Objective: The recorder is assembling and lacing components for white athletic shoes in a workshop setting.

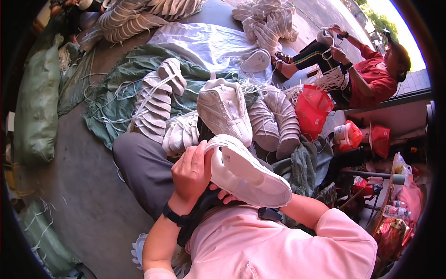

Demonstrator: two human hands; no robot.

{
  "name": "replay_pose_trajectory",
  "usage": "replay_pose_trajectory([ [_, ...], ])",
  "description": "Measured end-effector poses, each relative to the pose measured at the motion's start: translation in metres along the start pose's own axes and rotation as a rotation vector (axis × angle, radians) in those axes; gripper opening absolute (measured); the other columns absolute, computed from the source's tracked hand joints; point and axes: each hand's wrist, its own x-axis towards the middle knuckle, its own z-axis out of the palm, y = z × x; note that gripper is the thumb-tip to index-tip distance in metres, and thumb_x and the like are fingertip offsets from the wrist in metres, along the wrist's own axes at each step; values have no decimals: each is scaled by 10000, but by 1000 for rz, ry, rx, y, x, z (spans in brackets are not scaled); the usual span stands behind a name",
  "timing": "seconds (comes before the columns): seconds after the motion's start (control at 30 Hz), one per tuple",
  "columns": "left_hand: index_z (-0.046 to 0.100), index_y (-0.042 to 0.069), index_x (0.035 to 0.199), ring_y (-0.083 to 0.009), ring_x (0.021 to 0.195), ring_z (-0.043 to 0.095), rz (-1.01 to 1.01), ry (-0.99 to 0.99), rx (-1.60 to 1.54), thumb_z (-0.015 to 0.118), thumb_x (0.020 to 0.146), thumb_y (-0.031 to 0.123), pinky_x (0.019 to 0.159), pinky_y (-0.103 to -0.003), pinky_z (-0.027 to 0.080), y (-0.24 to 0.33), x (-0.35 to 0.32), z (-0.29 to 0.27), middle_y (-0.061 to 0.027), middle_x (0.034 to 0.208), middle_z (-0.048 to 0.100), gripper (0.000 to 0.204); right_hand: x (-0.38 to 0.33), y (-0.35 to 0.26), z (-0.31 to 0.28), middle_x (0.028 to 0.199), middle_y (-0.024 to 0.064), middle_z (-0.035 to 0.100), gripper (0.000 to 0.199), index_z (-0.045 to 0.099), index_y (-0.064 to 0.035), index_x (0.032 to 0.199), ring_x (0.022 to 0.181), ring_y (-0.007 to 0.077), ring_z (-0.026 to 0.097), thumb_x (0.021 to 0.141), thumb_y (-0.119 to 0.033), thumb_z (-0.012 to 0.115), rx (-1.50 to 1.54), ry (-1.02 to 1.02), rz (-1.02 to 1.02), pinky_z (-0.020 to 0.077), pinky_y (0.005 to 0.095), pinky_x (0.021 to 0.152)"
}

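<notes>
The left hand (190, 171) grasps a white shoe (246, 172) by its heel end, sole up, close to the chest. The right hand's fingertips (226, 197) show beneath that shoe, gripping it from below. Just beyond stands another white shoe (224, 108); a red bag (312, 108) lies farther right.

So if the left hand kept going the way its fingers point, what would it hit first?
The left hand already grips the white shoe held sole-up. Beyond it, up and right, the upright white shoe probably comes first, though depth is unclear.
</notes>
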Motion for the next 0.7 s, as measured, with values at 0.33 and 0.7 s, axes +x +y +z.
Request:
replay_pose_trajectory([
  [0.33,649,-38,995,-173,608,629,-271,-51,-180,545,941,82,569,-286,513,-7,-6,-20,-109,753,640,167,-5,-18,-5,1420,318,296,743,181,-20,1474,1179,445,477,965,-530,362,160,-99,67,435,496,994],
  [0.7,589,-8,1216,-160,736,620,-887,358,183,581,939,183,626,-271,515,-101,-67,-120,-125,995,670,337,-19,-26,-12,1389,332,311,662,163,47,1446,1140,446,511,993,-386,378,345,-91,166,545,399,905],
])
